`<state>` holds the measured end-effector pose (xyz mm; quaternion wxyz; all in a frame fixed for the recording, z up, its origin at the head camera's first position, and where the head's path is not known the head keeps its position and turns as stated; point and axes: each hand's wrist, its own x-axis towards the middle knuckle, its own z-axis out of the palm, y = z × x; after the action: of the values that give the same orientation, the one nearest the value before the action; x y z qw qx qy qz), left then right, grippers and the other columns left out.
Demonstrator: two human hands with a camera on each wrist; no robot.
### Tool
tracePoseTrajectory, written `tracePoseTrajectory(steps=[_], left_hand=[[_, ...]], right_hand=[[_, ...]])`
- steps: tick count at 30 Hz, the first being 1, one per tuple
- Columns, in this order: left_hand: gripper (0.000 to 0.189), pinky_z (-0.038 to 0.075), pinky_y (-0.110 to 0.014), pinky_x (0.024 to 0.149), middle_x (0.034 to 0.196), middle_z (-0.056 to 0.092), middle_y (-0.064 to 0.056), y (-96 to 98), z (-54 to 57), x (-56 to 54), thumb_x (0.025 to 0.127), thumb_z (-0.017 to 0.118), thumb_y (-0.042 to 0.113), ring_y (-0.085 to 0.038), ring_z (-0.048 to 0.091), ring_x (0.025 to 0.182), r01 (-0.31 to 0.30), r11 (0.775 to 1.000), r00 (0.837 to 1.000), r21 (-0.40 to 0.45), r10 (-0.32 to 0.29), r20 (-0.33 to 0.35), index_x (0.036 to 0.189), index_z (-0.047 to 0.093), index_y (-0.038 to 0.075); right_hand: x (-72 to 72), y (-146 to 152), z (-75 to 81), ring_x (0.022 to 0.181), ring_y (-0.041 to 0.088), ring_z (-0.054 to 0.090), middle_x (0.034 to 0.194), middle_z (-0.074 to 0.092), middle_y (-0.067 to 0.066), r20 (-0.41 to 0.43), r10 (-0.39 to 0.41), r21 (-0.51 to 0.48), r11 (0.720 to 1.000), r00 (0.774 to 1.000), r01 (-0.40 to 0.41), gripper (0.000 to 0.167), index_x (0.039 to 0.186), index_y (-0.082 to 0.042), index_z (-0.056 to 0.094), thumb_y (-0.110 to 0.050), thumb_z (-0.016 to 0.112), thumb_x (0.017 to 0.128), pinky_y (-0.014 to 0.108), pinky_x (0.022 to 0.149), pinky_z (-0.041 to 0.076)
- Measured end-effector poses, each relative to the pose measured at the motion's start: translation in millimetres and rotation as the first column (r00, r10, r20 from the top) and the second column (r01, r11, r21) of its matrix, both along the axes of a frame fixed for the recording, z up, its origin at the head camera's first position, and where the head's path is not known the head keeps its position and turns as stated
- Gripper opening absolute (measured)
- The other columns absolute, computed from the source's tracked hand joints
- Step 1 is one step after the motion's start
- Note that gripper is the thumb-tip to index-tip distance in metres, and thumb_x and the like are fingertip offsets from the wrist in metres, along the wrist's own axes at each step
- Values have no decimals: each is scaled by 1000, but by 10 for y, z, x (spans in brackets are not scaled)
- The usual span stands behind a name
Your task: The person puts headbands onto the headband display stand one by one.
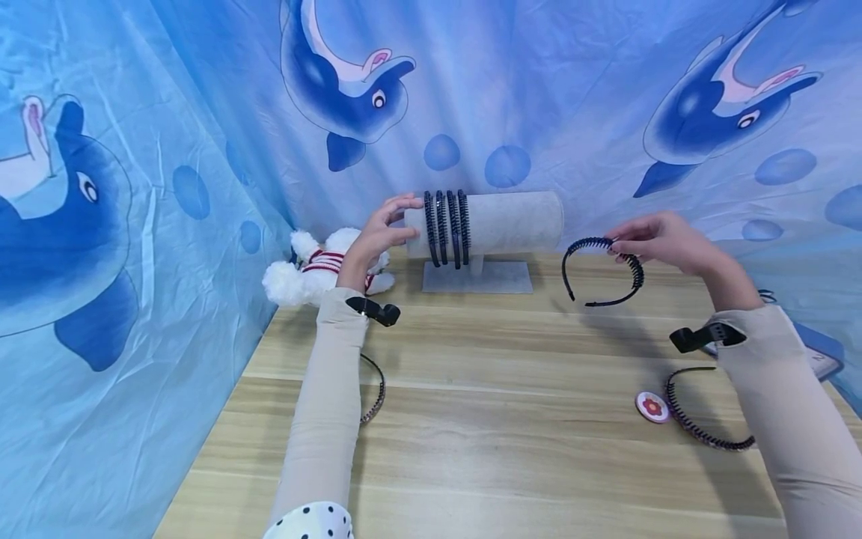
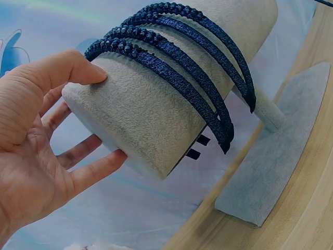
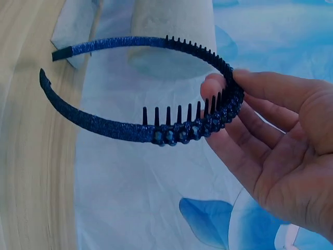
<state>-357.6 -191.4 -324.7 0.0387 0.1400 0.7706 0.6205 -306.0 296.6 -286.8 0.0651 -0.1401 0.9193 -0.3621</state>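
A grey headband display stand [image 1: 517,223] with a horizontal roll stands at the back of the table. Several dark beaded headbands [image 1: 454,224] sit side by side around the roll's left half. My left hand [image 1: 377,233] holds the roll's left end; in the left wrist view the thumb lies on top and the fingers are at the end face. To the right of the stand, my right hand [image 1: 663,241] pinches another dark headband [image 3: 106,131] at its beaded, toothed crown. That headband hangs in the air, its two tips pointing toward the stand in the right wrist view.
A white plush toy [image 1: 303,281] with red stripes lies at the back left. One headband [image 1: 381,393] lies partly behind my left forearm, another [image 1: 700,432] near my right forearm. Beside it is a round flower badge [image 1: 652,407]. Blue cloth [image 1: 471,90] hangs behind the table.
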Motion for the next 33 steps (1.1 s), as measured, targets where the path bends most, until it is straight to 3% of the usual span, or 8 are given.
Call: tracePoseTrajectory(steps=[8,14,20,24,33], left_hand=[[53,45,-52,112,162,33,14,-42,-162,-173,88,71,1,-26,34,148,-20,999,1000,25,20,-20,138,61,17],[52,46,-52,111,161,35,15,-43,-161,-170,88,71,1,-27,35,147,-28,999,999,24,29,-34,136,62,19],[51,46,-54,111,160,36,15,-39,-167,-170,89,71,2,-27,35,147,-35,999,999,22,35,-36,136,63,19],[50,46,-55,110,160,36,15,-31,-177,-170,89,71,3,-26,35,147,-40,999,998,7,40,-41,135,63,20],[52,45,-57,111,162,33,14,-15,-170,-146,89,71,3,-26,33,148,-38,999,999,-10,37,-38,138,61,18]], right_hand=[[-64,64,11,82,-5,67,86,72,-27,-79,-101,-60,994,992,96,48,136,0,61,-34,62,102,21,68,54],[-185,-12,-48,78,-5,69,83,74,-23,-95,-181,-151,975,979,166,49,133,-1,64,-36,67,99,17,66,55],[-328,-134,-102,80,-2,72,82,74,-23,-24,-238,-321,922,971,218,50,136,0,60,-31,68,98,16,66,57],[-403,-230,-121,78,-1,73,81,74,-22,-27,-260,-382,895,965,231,48,136,3,60,-26,68,98,16,65,57],[-515,-448,-111,72,-3,72,79,73,-22,-90,-282,-409,885,955,223,44,132,4,64,-24,69,98,14,61,56]])
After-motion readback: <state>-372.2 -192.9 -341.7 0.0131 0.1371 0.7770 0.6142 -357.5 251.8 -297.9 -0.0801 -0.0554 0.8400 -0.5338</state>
